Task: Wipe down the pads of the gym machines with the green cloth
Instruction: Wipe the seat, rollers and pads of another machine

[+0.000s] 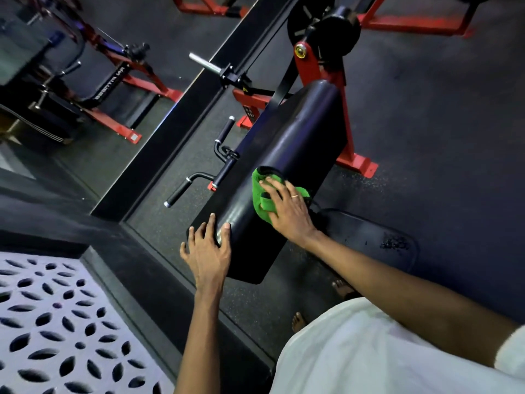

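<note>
R hand [288, 211] flat on green cloth [257, 184], L hand [208, 251] bracing arm pad [287, 143]. Both grips open (nothing pinched), so cloth may slip off the curved edge.

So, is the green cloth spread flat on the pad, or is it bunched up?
Bunched up. The green cloth shows folds under the right hand, which presses it on the black pad.

Bare pad [292, 143] beyond the green cloth [264, 206]; handles [177, 194] just beside, red frame [355, 164] behind.
</note>
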A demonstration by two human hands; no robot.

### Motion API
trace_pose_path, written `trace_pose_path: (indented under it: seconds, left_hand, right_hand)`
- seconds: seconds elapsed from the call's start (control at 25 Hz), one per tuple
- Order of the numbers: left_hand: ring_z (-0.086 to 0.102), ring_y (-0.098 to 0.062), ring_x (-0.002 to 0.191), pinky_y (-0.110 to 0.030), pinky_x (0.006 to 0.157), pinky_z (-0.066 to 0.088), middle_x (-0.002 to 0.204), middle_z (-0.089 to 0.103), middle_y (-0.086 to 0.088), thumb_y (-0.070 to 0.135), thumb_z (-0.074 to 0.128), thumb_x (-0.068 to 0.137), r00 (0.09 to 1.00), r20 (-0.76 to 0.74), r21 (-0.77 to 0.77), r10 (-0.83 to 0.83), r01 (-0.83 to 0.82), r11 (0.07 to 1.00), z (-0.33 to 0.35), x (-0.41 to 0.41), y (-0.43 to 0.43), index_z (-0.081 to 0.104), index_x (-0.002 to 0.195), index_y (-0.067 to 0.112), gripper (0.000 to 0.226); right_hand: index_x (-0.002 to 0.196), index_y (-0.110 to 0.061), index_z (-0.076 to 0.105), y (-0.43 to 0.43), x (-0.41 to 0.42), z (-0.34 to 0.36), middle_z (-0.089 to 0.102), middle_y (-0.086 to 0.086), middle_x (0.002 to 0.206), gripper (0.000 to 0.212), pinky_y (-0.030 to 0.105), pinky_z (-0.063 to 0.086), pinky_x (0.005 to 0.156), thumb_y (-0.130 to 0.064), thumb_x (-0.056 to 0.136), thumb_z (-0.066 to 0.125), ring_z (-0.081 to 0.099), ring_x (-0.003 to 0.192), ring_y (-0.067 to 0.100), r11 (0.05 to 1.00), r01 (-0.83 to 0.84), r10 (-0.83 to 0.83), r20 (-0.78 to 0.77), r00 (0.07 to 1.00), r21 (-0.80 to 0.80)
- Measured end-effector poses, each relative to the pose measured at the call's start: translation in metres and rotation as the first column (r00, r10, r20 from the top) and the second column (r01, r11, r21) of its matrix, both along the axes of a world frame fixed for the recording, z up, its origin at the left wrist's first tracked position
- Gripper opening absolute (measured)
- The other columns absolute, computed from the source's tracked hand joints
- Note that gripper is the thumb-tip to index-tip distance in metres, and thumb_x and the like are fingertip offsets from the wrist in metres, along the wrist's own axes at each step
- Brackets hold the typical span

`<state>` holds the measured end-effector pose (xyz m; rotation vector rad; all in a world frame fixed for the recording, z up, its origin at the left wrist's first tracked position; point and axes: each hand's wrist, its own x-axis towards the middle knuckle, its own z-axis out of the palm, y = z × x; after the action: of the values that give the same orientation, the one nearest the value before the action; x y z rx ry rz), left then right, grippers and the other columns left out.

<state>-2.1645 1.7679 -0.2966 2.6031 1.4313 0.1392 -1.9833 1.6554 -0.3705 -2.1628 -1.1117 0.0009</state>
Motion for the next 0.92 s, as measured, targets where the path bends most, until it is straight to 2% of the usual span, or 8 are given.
trace_pose_path:
  seconds: [0.24, 0.44, 0.52, 0.6, 0.68, 0.76, 0.8, 0.92]
  left_hand:
    - [0.04, -0.027, 0.142, -0.051, 0.116, 0.024, 0.152, 0.047, -0.008, 0.083, 0.03, 0.088, 0.997, -0.079, 0.02, -0.023, 0.025, 1.0, 0.003, 0.005, -0.007, 0.037, 0.154, 0.027, 0.086]
    - [0.037, -0.029, 0.144, -0.051, 0.115, 0.029, 0.158, 0.038, -0.011, 0.079, 0.046, 0.086, 0.972, -0.118, -0.018, -0.203, 0.202, 0.979, 0.005, 0.036, -0.006, 0.026, 0.158, 0.018, 0.096]
    - [0.041, -0.028, 0.142, -0.051, 0.112, 0.034, 0.156, 0.041, -0.01, 0.08, 0.044, 0.086, 0.968, -0.145, 0.023, -0.203, 0.209, 0.978, 0.004, 0.045, -0.005, 0.026, 0.157, 0.019, 0.096]
    - [0.044, -0.028, 0.139, -0.05, 0.11, 0.037, 0.153, 0.045, -0.01, 0.08, 0.043, 0.086, 0.969, -0.158, 0.069, -0.192, 0.205, 0.976, 0.002, 0.046, -0.007, 0.027, 0.157, 0.019, 0.095]
    - [0.045, -0.029, 0.139, -0.049, 0.11, 0.037, 0.153, 0.045, -0.011, 0.08, 0.044, 0.087, 0.969, -0.155, 0.075, -0.191, 0.205, 0.976, 0.003, 0.044, -0.009, 0.028, 0.157, 0.019, 0.094]
    - [0.045, -0.029, 0.139, -0.049, 0.111, 0.036, 0.153, 0.045, -0.01, 0.081, 0.042, 0.086, 0.973, -0.149, 0.066, -0.178, 0.189, 0.98, 0.004, 0.048, -0.009, 0.029, 0.156, 0.019, 0.095]
    - [0.044, -0.029, 0.139, -0.049, 0.111, 0.036, 0.153, 0.044, -0.01, 0.083, 0.039, 0.084, 0.974, -0.148, 0.061, -0.169, 0.18, 0.982, 0.004, 0.05, -0.009, 0.029, 0.156, 0.019, 0.097]
    - [0.041, -0.031, 0.141, -0.052, 0.114, 0.03, 0.155, 0.042, -0.011, 0.087, 0.034, 0.081, 0.972, -0.165, -0.005, -0.165, 0.166, 0.986, 0.006, 0.057, -0.004, 0.028, 0.156, 0.017, 0.102]
  right_hand:
    - [0.152, -0.02, 0.038, 0.012, 0.045, 0.012, 0.035, -0.001, 0.158, 0.061, 0.045, 0.029, 0.118, -0.028, 0.092, 0.05, 0.038, 0.138, 0.034, 0.947, 0.297, -0.268, -0.212, 0.94, 0.119]
    - [0.156, -0.024, 0.032, -0.019, 0.02, -0.008, 0.029, -0.004, 0.162, 0.075, 0.039, 0.021, 0.122, -0.032, 0.087, 0.058, 0.03, 0.145, 0.029, 0.989, -0.131, 0.129, 0.045, 0.991, 0.062]
    - [0.157, -0.024, 0.029, -0.025, 0.035, -0.019, 0.027, -0.003, 0.163, 0.076, 0.034, 0.016, 0.122, -0.03, 0.088, 0.062, 0.028, 0.147, 0.026, 0.987, -0.14, 0.137, 0.041, 0.99, 0.082]
    - [0.158, -0.018, 0.025, -0.02, 0.041, -0.032, 0.023, 0.003, 0.164, 0.074, 0.035, 0.014, 0.124, -0.028, 0.093, 0.058, 0.024, 0.15, 0.026, 0.995, 0.004, 0.009, -0.132, 0.991, 0.097]
    - [0.158, -0.01, 0.019, -0.008, 0.035, -0.042, 0.019, 0.012, 0.164, 0.068, 0.035, 0.015, 0.123, -0.028, 0.1, 0.05, 0.02, 0.152, 0.028, 0.944, 0.325, -0.236, -0.562, 0.793, 0.062]
    - [0.159, -0.007, 0.012, 0.004, 0.031, -0.051, 0.014, 0.016, 0.165, 0.068, 0.037, 0.015, 0.124, -0.033, 0.104, 0.043, 0.019, 0.152, 0.03, 0.856, 0.497, -0.344, -0.872, 0.349, -0.138]
    - [0.159, -0.009, 0.01, 0.008, 0.026, -0.058, 0.013, 0.014, 0.166, 0.068, 0.041, 0.013, 0.124, -0.036, 0.104, 0.04, 0.018, 0.152, 0.029, 0.843, 0.499, -0.348, -0.91, 0.225, -0.199]
    - [0.16, -0.017, 0.009, 0.016, 0.0, -0.068, 0.014, 0.009, 0.166, 0.07, 0.051, 0.015, 0.123, -0.045, 0.101, 0.034, 0.02, 0.151, 0.028, 0.857, 0.445, -0.361, -0.919, 0.161, -0.259]
